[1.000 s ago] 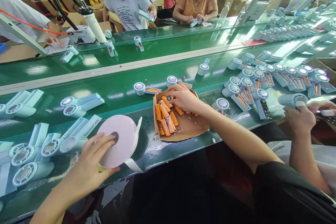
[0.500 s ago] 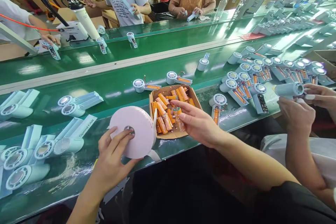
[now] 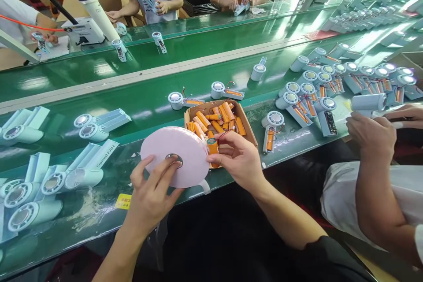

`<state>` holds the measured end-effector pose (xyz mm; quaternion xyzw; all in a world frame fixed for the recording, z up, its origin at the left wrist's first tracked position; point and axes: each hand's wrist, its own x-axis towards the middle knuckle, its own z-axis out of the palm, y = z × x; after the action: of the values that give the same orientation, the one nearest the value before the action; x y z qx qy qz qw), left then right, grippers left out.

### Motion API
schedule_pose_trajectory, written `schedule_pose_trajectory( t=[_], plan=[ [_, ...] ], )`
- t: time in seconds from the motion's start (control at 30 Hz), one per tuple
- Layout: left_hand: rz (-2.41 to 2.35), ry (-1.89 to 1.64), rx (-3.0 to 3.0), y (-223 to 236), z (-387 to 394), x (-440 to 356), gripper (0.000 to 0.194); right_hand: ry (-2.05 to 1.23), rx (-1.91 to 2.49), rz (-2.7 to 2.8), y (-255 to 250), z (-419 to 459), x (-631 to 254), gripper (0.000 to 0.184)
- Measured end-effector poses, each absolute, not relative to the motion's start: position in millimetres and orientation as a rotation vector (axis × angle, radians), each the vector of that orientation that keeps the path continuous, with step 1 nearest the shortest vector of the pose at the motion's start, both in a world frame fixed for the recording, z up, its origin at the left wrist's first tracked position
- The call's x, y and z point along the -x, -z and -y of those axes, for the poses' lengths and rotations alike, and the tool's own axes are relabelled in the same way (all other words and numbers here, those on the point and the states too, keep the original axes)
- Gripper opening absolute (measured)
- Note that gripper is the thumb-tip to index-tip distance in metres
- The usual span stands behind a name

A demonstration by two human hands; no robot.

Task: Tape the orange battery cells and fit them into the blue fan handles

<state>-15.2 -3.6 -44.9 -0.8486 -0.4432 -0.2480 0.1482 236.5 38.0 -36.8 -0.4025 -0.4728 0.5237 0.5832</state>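
Note:
My left hand [image 3: 157,191] holds a large roll of pale pink tape [image 3: 165,141], two fingertips in its core hole and the thumb beneath. A loose tape end [image 3: 206,186] hangs from the lower right of the roll. Pinched in my right hand [image 3: 239,158] is an orange cylindrical battery [image 3: 213,147] with thin wires, close against the roll's right edge. Whether tape touches the battery is too small to tell. Right behind it stands a shallow cardboard box [image 3: 249,125] with several orange batteries [image 3: 228,112] inside, its front partly hidden by my hands and the roll.
Light blue fan housings [image 3: 33,216] lie at the left. Opened fan bodies with batteries [image 3: 299,110] crowd the right, one fan [image 3: 273,128] beside the box. A green conveyor [image 3: 148,75] runs behind. A co-worker's hands [image 3: 373,134] hold a housing at the right; other people work across the belt.
My right hand has brought the battery from over the box left to the roll's edge. The roll has tilted and shifted slightly right in my left hand.

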Motion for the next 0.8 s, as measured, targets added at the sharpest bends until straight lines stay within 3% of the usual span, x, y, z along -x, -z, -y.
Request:
schedule_pose_trajectory(
  t=[0.2,0.4,0.5,0.57,0.63,0.73,0.8],
  plan=[
    [1.247,0.66,2.334,48,7,12,0.053,-1.543,0.85,1.151,37,-45,-258,0.054],
    [1.52,0.949,2.057,61,17,-44,0.057,-1.143,0.745,0.589,53,-26,-207,0.054],
    [1.514,1.027,2.137,65,21,-52,0.057,-1.144,0.736,0.513,52,-33,-207,0.055],
    [1.548,0.985,2.143,68,21,-34,0.051,-1.12,0.749,0.587,44,-50,-234,0.053],
    [1.737,0.86,2.062,74,19,-1,0.048,-0.899,0.717,0.616,32,-70,-275,0.043],
    [2.201,0.601,1.972,83,15,54,0.056,-0.602,0.72,0.58,24,-82,-331,0.03],
    [2.38,0.549,1.973,82,9,75,0.063,-0.611,0.764,0.576,30,-73,-353,0.036]
  ],
)
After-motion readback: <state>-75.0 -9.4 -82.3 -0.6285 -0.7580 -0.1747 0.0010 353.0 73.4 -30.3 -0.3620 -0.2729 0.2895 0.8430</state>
